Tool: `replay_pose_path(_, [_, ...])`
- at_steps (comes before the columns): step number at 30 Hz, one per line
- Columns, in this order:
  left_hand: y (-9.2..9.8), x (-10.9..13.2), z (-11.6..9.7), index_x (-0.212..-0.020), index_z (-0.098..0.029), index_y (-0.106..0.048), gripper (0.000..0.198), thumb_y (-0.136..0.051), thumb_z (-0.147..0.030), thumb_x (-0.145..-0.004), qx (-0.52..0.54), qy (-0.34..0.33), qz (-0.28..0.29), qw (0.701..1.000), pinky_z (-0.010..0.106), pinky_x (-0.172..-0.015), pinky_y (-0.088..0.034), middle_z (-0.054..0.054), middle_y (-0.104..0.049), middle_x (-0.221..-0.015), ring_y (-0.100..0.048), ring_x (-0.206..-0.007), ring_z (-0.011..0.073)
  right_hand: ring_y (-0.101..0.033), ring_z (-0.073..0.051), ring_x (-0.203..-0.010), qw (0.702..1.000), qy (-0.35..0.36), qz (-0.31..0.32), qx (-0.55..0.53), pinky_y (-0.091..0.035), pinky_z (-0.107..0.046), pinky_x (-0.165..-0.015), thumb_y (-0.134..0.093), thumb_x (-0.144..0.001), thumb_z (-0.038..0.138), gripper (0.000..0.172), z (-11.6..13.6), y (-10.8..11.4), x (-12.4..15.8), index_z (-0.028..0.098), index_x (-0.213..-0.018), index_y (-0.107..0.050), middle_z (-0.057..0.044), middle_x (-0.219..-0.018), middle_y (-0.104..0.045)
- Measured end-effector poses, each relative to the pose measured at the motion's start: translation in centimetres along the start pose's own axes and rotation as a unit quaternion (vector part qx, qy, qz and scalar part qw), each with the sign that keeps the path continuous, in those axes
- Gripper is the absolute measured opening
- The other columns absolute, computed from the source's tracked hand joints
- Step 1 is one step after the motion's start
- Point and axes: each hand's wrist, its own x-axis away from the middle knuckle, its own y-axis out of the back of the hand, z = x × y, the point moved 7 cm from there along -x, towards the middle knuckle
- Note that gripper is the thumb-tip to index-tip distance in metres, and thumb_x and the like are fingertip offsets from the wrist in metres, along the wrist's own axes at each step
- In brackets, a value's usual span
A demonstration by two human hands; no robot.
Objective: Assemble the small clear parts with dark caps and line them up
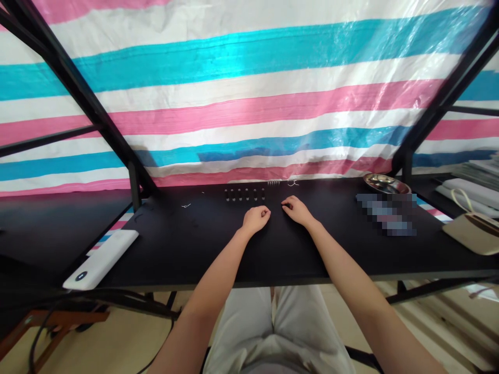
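Observation:
My left hand (256, 219) rests on the black tabletop, its fingers curled in toward the thumb, and I see nothing held in it. To its right lies my right hand (297, 210), also loosely closed, with a dark gap between thumb and finger and no object I can make out. Just beyond the left hand stand several small black cylinders (239, 194) with silvery tops, set in two rows. A row of thin, small metal pieces (273, 183) lies at the back edge. Beside them is a tangle of white string or wire (292, 183). Neither hand touches these things.
A white power bank (102, 259) lies at the table's left edge, near a scrap of white string (186, 205). At the right are a shiny metal dish (386, 184), a blurred-out item (388, 214) and a beige pouch (472, 234). Striped sheeting (249, 114) hangs behind.

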Motion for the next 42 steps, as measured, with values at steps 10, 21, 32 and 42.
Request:
replay_pose_path(10, [0.0, 0.1, -0.3, -0.078, -0.022, -0.067, 0.022, -0.048, -0.032, -0.078, -0.001, -0.006, 0.005, 1.0, 0.023, -0.056, -0.035, 0.0, -0.062, -0.063, -0.055, -0.061, 0.0136, -0.049, -0.009, -0.058, 1.0, 0.001, 0.003, 0.004, -0.046, -0.028, -0.068, -0.053, -0.076, 0.022, 0.017, -0.2, -0.1, 0.0, 0.018, -0.088, -0.065, -0.004, -0.092, -0.055])
replay_pose_path(21, [-0.1, 0.0, -0.2, -0.077, -0.022, -0.067, 0.022, -0.047, -0.032, -0.079, -0.001, -0.017, 0.0, 1.0, 0.023, -0.057, -0.035, -0.001, -0.063, -0.064, -0.055, -0.061, 0.0131, -0.048, -0.009, -0.058, 1.0, 0.001, 0.003, 0.004, -0.046, -0.028, -0.068, -0.054, -0.076, 0.022, 0.016, 0.0, 0.0, 0.0, 0.018, -0.088, -0.065, -0.004, -0.093, -0.055])
replay_pose_path(32, [0.0, 0.1, -0.4, -0.079, -0.022, -0.067, 0.022, -0.047, -0.032, -0.079, 0.0, -0.012, 0.004, 1.0, 0.023, -0.056, -0.034, -0.001, -0.062, -0.065, -0.054, -0.06, 0.0131, -0.048, -0.008, -0.058, 1.0, 0.003, 0.008, 0.008, -0.046, -0.027, -0.068, -0.054, -0.077, 0.022, 0.017, -0.2, -0.1, 0.0, 0.018, -0.089, -0.064, -0.004, -0.094, -0.055])
replay_pose_path(42, [0.1, 0.1, -0.1, -0.079, -0.021, -0.067, 0.024, -0.046, -0.032, -0.08, 0.002, 0.007, -0.004, 1.0, 0.022, -0.057, -0.036, -0.001, -0.061, -0.063, -0.053, -0.059, 0.0125, -0.055, -0.012, -0.07, 0.999, -0.005, -0.005, 0.034, -0.045, -0.027, -0.07, -0.053, -0.077, 0.024, 0.019, 0.4, -1.0, -0.3, 0.02, -0.092, -0.065, -0.004, -0.098, -0.057])
